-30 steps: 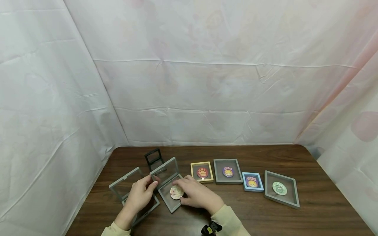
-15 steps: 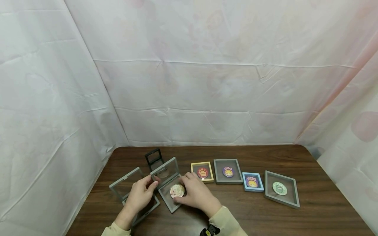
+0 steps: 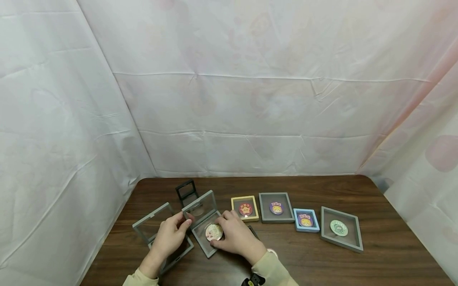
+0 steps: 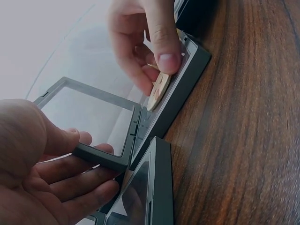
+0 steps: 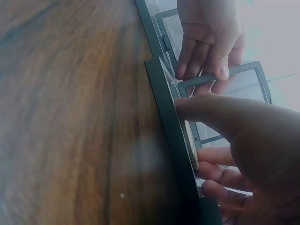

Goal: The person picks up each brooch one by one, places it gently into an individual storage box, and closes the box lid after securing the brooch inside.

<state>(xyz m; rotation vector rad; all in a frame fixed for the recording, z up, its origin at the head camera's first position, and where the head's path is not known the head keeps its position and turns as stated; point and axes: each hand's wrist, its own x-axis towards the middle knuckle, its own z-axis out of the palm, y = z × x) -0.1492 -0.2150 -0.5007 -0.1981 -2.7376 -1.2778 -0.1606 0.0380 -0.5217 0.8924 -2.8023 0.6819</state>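
One round badge [image 3: 213,232] is at the middle of the base [image 3: 208,254] of a hinged gray case, printed face up; whether it rests on the clear film or is just above it, we cannot tell. We have the right hand [image 3: 234,234] curled about its rim, thumb and fingers parted only by the badge's width, while the left hand [image 3: 171,235] pinches the raised lid [image 3: 212,194] between thumb and fingers. We judge the step in hand to be centering the badge, with the lid not yet down. The next move seems to call for letting go of the badge without shifting it, clearing the right fingers, then folding the lid over evenly. Just beside, to the left, is a second gray case [image 3: 150,214] with its own lid up, and a black frame [image 3: 187,195] is behind. Off to the right on the wooden surface [image 3: 393,258], we count four closed cases, yellow [image 3: 248,219], gray [image 3: 277,221], blue [image 3: 307,230] and gray [image 3: 341,244], each holding a badge.
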